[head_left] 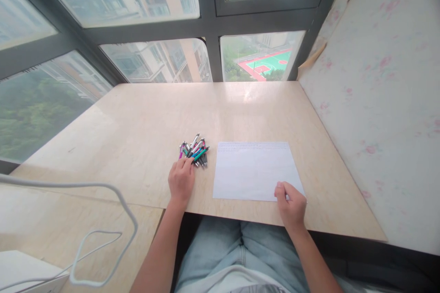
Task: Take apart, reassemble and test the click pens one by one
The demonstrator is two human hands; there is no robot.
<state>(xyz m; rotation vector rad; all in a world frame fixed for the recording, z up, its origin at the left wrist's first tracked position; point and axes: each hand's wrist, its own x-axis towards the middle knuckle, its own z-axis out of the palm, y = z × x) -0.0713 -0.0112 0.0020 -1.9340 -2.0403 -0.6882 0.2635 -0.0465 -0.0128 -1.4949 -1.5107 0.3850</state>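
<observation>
A bay of dark-framed windows [213,18] fills the far side of the scene, w/ apartment blocks and a red-and-green sports court visible through the glass far below. At right stands a pale wall panel [378,100] dotted w/ faint pink marks. Between them runs a beige marble-look desktop [144,119], its near edge over the seated person's lap in light blue jeans [223,247].

A white cable [103,233] loops across the near-left part of the surface, next to a white object [20,270] cut off at the near-left corner; what it is can't be told.

Near the middle of the desktop lies a white sheet of paper [252,171], flat, w/ faint lines of print along its far edge, too small to read. The person's right hand [291,203] rests on the sheet's near-right corner, fingers curled in, thumb on the paper; whether it pinches the corner or only presses it can't be told.

Just left of the sheet, not touching it, sits a small pile of click pens [194,150] in pink, teal, grey and silver, fanned out and overlapping. The left hand [181,181] lies palm down on the near side of the pile, fingers loosely bent w/ fingertips over the near ends of the pens; it touches them, but a closed grasp on any one pen isn't visible.
</observation>
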